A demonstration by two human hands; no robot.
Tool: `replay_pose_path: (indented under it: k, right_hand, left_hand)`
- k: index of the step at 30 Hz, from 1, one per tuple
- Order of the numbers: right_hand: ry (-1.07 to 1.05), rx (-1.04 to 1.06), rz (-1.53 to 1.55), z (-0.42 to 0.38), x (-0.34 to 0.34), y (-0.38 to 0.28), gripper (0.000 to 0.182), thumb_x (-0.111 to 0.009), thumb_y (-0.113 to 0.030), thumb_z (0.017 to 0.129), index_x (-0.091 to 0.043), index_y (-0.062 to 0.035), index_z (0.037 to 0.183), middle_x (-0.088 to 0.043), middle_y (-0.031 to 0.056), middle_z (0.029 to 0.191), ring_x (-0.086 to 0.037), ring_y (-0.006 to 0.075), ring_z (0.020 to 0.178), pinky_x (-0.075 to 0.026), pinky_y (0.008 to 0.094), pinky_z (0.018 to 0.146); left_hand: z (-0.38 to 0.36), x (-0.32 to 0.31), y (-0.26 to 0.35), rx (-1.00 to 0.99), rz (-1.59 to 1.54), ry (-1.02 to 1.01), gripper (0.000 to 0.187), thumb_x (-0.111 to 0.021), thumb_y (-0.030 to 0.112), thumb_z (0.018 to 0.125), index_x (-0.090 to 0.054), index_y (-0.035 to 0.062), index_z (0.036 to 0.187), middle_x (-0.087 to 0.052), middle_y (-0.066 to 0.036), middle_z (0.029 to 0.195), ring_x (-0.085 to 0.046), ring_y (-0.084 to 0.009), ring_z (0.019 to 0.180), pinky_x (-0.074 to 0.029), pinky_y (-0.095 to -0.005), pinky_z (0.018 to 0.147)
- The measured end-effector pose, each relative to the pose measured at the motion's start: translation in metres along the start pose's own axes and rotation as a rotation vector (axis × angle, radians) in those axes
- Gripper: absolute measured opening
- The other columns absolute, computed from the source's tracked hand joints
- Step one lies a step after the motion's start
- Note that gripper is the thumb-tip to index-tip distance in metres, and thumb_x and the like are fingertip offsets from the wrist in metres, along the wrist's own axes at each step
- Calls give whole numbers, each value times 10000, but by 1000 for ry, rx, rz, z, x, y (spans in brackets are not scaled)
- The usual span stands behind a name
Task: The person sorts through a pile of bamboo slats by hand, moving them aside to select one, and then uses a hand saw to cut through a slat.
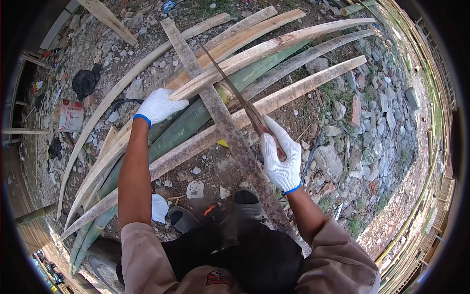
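My left hand (164, 106), in a white knit glove with a blue cuff, is closed on a long pale wooden beam (274, 43). My right hand (283, 157), gloved the same way, grips the wooden handle of a handsaw (240, 98). The saw's narrow blade points up and left and crosses over the beam, to the right of my left hand. Beneath the beam a weathered board (220, 112) runs crosswise toward my feet. Green bamboo poles (183, 122) lie just below my left hand, partly covered by the beam.
More beams lie alongside, including a speckled one (303, 88) nearer me and a curved-looking one (105, 100) at the left. Rubble (328, 161) covers the ground at right. A torn sack (71, 116) and a black plastic bag (85, 82) lie at left. My sandalled feet (248, 205) are below.
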State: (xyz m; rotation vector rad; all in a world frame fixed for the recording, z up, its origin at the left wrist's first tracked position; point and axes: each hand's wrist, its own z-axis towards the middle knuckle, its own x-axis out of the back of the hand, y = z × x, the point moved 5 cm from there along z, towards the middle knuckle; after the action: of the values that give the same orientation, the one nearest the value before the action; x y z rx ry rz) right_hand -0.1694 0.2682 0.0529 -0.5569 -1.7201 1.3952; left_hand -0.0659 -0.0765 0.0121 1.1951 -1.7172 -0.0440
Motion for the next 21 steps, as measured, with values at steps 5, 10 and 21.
replay_pose_path:
  k: [5,10,21]
  right_hand:
    - [4,142,-60,-28,24,-10,425,-636,-98,1017,-610,48,1415,-757,218,1210,-736,226,1122,-556,333,954]
    - [79,197,210,82,-56,-21,375,-687,-176,1010,-657,41,1315,-783,133,990,-673,100,775,-542,262,722]
    - [1,162,-41,-31,26,-3,413,-600,-119,1036,-611,46,1413,-761,216,1172,-720,196,1053,-549,322,922]
  left_hand:
    - [1,-3,-2,80,-20,-78,484,-761,419,909,-734,-20,1112,-678,-49,770,-642,-143,642,-543,-330,630]
    - [-2,-1,2,42,16,-11,528,-765,501,880,-757,12,1079,-700,-89,776,-667,-183,633,-545,-364,640]
    - [5,-1,0,40,2,-59,458,-768,434,903,-751,7,1067,-678,-55,764,-639,-141,645,-521,-327,620]
